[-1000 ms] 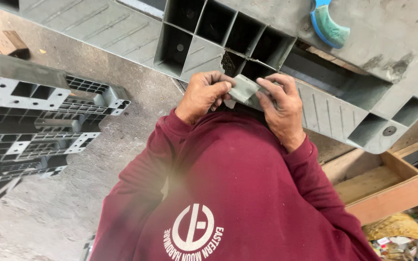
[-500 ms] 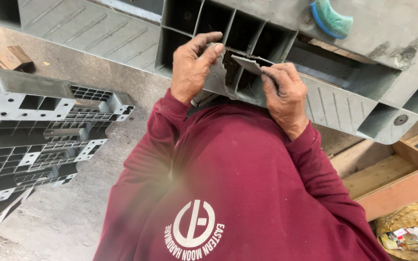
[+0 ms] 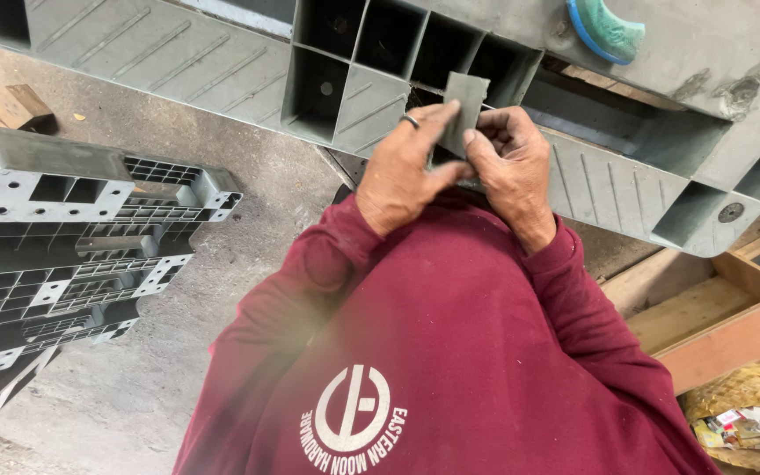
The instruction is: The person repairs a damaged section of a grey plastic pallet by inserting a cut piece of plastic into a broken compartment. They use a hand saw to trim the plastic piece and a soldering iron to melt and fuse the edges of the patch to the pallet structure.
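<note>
Between both hands (image 3: 459,167), grey plastic piece (image 3: 461,110) seemingly upright.

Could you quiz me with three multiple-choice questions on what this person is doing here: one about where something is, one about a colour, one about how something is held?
1. Where does the stack of grey pallets lie?
A. at the picture's left, on the concrete floor
B. on the wooden frame
C. on the person's lap

2. What colour is the curved piece on the big pallet?
A. red
B. blue-green
C. yellow

3. How is the small flat grey piece held?
A. lying loose on the floor
B. by the left hand alone
C. between both hands

Answers: 1 A, the stack rests on the floor at the left. 2 B, its rim is blue and its face green. 3 C, the left hand and right hand both pinch it.
</note>
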